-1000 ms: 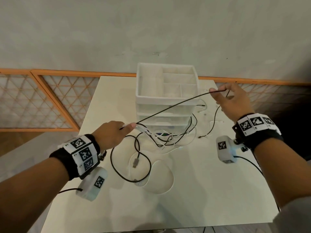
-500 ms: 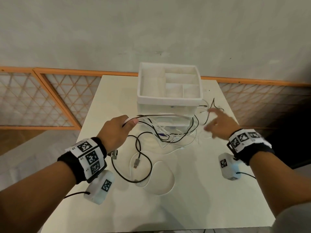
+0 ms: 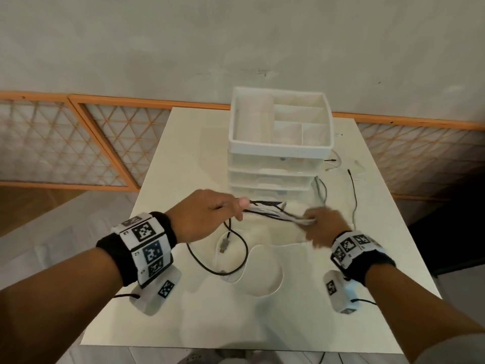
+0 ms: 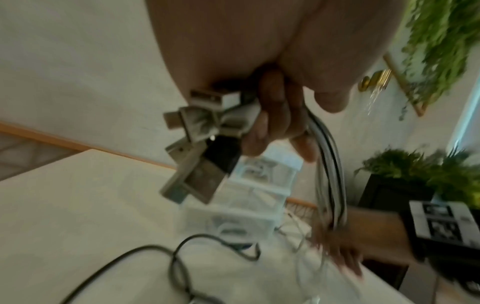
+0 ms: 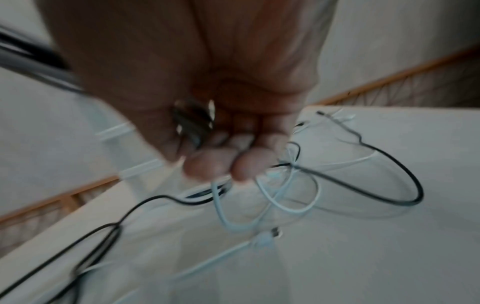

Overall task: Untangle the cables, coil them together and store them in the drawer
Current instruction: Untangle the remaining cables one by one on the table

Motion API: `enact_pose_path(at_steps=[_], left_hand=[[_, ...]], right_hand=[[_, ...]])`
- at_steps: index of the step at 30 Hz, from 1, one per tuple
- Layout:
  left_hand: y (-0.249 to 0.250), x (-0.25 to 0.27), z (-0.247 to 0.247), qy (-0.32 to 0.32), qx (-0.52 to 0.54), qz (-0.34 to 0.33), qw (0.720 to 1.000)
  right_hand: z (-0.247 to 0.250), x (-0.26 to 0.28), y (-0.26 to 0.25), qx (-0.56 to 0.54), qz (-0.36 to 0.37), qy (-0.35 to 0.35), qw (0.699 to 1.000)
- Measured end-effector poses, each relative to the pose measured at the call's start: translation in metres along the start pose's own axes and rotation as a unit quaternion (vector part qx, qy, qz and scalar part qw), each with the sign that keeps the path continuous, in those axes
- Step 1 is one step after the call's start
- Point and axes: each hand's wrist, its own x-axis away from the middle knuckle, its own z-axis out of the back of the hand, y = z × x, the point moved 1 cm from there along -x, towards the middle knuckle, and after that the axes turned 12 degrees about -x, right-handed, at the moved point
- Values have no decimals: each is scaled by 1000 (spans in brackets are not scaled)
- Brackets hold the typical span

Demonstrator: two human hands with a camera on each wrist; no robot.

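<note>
A bundle of black and white cables (image 3: 273,212) stretches between my two hands above the white table (image 3: 315,298). My left hand (image 3: 207,215) grips one end, with several USB plugs (image 4: 200,131) sticking out of the fist. My right hand (image 3: 321,227) has its fingers curled round the same strands (image 5: 192,121) further along. Loose loops of black cable (image 3: 236,258) and white cable (image 3: 267,271) lie on the table below. The white drawer unit (image 3: 279,164) stands just behind, its drawers pushed in.
The drawer unit carries an open divided tray (image 3: 280,122) on top. More cable ends (image 3: 351,185) trail on the table right of the unit. Orange lattice panels (image 3: 65,143) line the wall behind. A dark cabinet with plants (image 4: 405,185) stands to the right.
My right hand dropped from beside the drawer unit's top to the table front and took hold of the cables near my left hand. The one taut black cable has gone slack into the bundle.
</note>
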Motion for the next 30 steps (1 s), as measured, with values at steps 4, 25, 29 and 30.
enact_pose_path(at_steps=[4, 25, 29, 30], left_hand=[[-37, 5, -29, -100, -90, 78, 988], [-52, -3, -47, -31, -87, 129, 987], [-62, -1, -45, -30, -78, 169, 982], [-64, 0, -44, -29, -76, 175, 981]], right_hand=[[8, -8, -2, -107, 98, 207, 968], [-158, 44, -18, 146, 155, -106, 971], [-130, 38, -8, 121, 145, -9, 982], [-119, 32, -1, 86, 134, 34, 987]])
